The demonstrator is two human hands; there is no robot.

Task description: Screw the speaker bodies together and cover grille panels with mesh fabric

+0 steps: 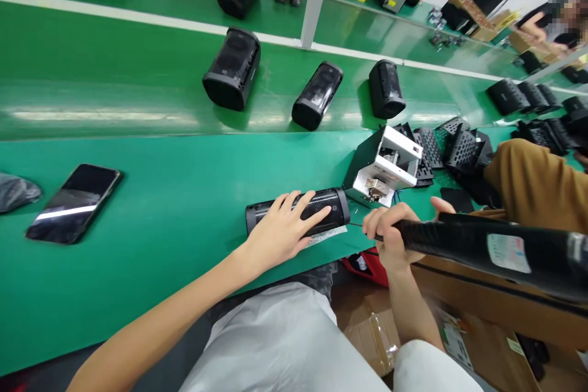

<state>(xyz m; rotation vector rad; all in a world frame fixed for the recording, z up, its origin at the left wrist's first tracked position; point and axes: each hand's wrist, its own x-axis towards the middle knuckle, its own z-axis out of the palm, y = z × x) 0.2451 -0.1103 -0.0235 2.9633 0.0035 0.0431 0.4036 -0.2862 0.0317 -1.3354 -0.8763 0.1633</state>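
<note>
The green tabletop point(184, 196) is the largest thing in the scene, with a second green surface point(114, 89) on its far side carrying 3 black units point(316, 95) in a loose row. Neighbouring brown clothing point(542, 177) shows at the right edge.

Next in size is a long black tool point(463, 245), probably a powered driver, at the near right. The person's right hand point(392, 226) has its grip curled round the tool's left end. The left hand point(282, 229) clasps a black speaker-like unit point(336, 203) from above, its grip draped over the top with the thumb at the near side. That unit lies on its side near the tabletop's near edge, just left of a black-and-white device point(383, 165). A phone point(76, 203) lies well apart on the left.

Smallest are a pale strip point(328, 234) along the unit's near side and the tool's thin shaft point(357, 224), pointing left at the unit's right end; whether they touch cannot be told.

The step in hand looks to be steadying the unit while the shaft is lined up with that end. The next move calls for a firm left grip and a straight shaft.
</note>
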